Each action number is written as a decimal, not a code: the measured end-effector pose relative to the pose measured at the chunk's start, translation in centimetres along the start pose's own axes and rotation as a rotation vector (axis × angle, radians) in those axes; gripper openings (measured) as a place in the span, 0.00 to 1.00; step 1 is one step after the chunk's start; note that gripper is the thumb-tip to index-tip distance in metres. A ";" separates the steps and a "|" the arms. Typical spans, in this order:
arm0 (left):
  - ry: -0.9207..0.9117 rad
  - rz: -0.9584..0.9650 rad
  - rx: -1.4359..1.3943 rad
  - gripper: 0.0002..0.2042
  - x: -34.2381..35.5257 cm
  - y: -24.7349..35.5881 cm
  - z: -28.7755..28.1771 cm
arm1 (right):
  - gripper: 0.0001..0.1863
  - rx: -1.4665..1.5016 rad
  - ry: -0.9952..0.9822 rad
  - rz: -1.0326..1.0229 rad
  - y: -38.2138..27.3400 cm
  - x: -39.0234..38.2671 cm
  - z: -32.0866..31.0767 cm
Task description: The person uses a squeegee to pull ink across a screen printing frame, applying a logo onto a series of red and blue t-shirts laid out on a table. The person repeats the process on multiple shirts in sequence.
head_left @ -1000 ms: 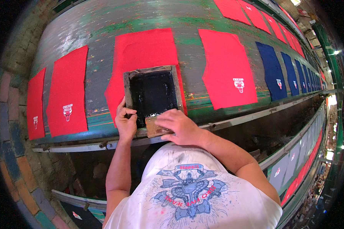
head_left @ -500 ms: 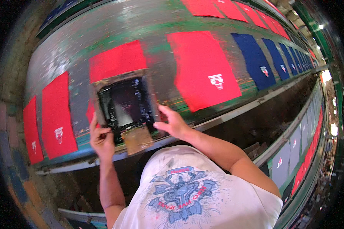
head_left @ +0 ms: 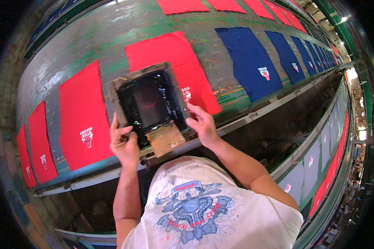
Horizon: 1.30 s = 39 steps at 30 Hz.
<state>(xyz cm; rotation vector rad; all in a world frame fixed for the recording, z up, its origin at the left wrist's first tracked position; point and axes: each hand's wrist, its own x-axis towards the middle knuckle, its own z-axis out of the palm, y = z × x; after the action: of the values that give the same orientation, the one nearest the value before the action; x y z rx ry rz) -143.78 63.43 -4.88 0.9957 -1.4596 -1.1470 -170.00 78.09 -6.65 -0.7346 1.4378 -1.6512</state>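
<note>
A screen-printing frame (head_left: 140,74) with a dark, ink-smeared inside is held between my two hands. My left hand (head_left: 125,144) grips its lower left side, thumb bent over the edge. My right hand (head_left: 202,128) has its fingers and thumb on the right side. A yellowish-brown squeegee (head_left: 166,139) leans inside against the near end. Behind the frame lies a red cloth piece (head_left: 162,47), its white emblem partly covered. Another red cloth piece (head_left: 83,112), to the left, bears a white and red bull emblem. Whether the frame touches the table cannot be seen.
The long, paint-stained table (head_left: 112,54) has a metal rail (head_left: 253,115) along its near edge. Several navy cloth pieces (head_left: 249,62) run off to the right, and more red ones lie at the far side. Behind me stands another table with grey pieces (head_left: 309,166).
Both hands have carried the frame rightward along the table, onto the neighbouring red piece. The red piece formerly under it is uncovered and shows a printed emblem. My view has shifted right too.
</note>
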 end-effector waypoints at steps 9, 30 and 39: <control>-0.033 -0.029 -0.081 0.13 -3.1 -2.2 11.1 | 0.37 -0.186 0.070 0.035 -0.8 0.5 -10.4; -0.047 -0.160 -0.192 0.13 -3.6 -4.2 12.5 | 0.38 -0.237 0.032 0.062 -1.2 0.8 -12.4; -0.062 -0.180 -0.161 0.13 -3.4 -4.7 12.4 | 0.37 -0.205 0.028 0.094 -0.8 0.9 -12.7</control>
<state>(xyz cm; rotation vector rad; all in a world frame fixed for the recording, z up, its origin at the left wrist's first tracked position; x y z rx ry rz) -155.28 67.70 -10.89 1.0014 -1.3216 -1.4137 -181.29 83.79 -8.24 -0.7473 1.6532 -1.4626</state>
